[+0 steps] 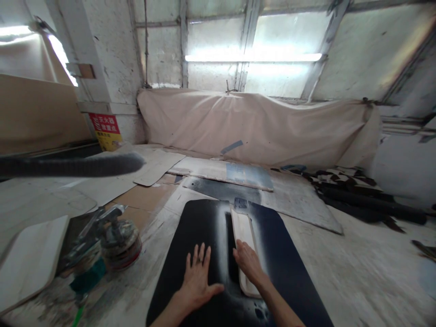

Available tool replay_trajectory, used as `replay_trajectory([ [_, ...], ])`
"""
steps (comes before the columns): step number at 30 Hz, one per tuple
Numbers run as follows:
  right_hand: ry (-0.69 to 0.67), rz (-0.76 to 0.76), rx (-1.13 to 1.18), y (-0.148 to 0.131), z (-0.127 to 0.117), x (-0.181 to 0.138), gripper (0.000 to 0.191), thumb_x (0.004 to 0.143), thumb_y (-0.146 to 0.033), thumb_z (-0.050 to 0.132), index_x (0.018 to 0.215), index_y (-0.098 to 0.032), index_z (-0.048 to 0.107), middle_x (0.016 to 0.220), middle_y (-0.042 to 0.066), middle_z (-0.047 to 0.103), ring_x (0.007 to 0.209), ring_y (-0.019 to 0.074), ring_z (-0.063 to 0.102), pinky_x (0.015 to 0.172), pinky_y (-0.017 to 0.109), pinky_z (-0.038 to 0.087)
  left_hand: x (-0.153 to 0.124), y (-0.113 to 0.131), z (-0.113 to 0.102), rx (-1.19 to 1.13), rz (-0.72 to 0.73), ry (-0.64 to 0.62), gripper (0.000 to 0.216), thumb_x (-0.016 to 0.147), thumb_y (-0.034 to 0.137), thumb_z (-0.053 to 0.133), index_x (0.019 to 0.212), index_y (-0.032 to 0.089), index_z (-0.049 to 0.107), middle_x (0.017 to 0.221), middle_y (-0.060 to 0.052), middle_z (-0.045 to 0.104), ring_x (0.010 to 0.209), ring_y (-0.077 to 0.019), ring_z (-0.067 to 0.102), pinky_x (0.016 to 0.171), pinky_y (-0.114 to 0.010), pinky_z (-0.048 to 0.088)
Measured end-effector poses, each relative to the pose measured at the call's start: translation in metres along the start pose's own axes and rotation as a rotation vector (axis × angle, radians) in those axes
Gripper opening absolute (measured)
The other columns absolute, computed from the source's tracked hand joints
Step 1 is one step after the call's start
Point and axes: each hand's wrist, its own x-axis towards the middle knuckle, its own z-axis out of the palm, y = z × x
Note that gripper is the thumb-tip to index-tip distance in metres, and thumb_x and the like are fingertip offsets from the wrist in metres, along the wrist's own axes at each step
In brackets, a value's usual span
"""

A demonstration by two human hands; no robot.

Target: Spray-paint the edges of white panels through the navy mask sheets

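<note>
A large black sheet [279, 254] with a whitish sprayed patch lies on the worktable in front of me. My left hand [197, 279] rests flat on it, fingers spread, holding nothing. A narrow pale strip [242, 227] lies lengthwise on the sheet beside a dark slot. My right hand [248, 262] presses down on the near part of that strip, fingers together and lying flat.
A spray gun with a metal cup [112, 236] lies at the left. A pale board [30, 259] sits at the near left. Cardboard and a blue-stained board [238, 175] lie behind the sheet. Black offcuts [357, 190] pile up at the right. A cloth-covered wall [255, 127] stands at the back.
</note>
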Motion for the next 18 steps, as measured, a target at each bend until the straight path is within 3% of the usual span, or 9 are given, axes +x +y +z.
replay_trajectory([
  [3, 0.001, -0.003, -0.054, -0.008, 0.002, -0.002, 0.032, 0.086, -0.018, 0.037, 0.113, -0.008, 0.051, 0.097, 0.016, 0.063, 0.089, 0.0260, 0.060, 0.075, 0.033, 0.043, 0.010, -0.016, 0.033, 0.051, 0.099, -0.073, 0.115, 0.052, 0.077, 0.053, 0.140, 0.019, 0.008, 0.147, -0.012, -0.004, 0.132, -0.0326, -0.014, 0.107, -0.056, -0.005],
  [5, 0.000, 0.001, -0.083, -0.011, 0.003, -0.001, 0.031, 0.086, -0.017, 0.038, 0.113, -0.008, 0.051, 0.098, 0.017, 0.063, 0.087, 0.0256, 0.061, 0.074, 0.032, 0.044, 0.010, -0.028, 0.044, 0.071, 0.141, -0.099, 0.115, 0.050, 0.076, 0.056, 0.139, 0.022, 0.008, 0.147, -0.011, -0.005, 0.132, -0.0322, -0.015, 0.106, -0.057, -0.006],
  [10, -0.018, 0.018, -0.139, -0.018, 0.007, 0.002, 0.032, 0.084, -0.015, 0.041, 0.113, -0.006, 0.051, 0.097, 0.017, 0.064, 0.081, 0.0252, 0.064, 0.068, 0.032, 0.046, 0.010, -0.045, 0.044, 0.078, 0.170, -0.114, 0.115, 0.050, 0.074, 0.057, 0.139, 0.023, 0.005, 0.147, -0.011, -0.007, 0.131, -0.0333, -0.015, 0.105, -0.058, -0.005],
  [18, -0.062, 0.017, -0.164, -0.030, 0.013, 0.005, 0.036, 0.083, -0.015, 0.043, 0.116, 0.000, 0.049, 0.102, 0.022, 0.061, 0.087, 0.0297, 0.062, 0.071, 0.035, 0.045, 0.012, -0.047, 0.047, 0.078, 0.180, -0.114, 0.116, 0.051, 0.075, 0.056, 0.140, 0.020, 0.006, 0.147, -0.012, -0.008, 0.131, -0.0339, -0.016, 0.105, -0.058, -0.005],
])
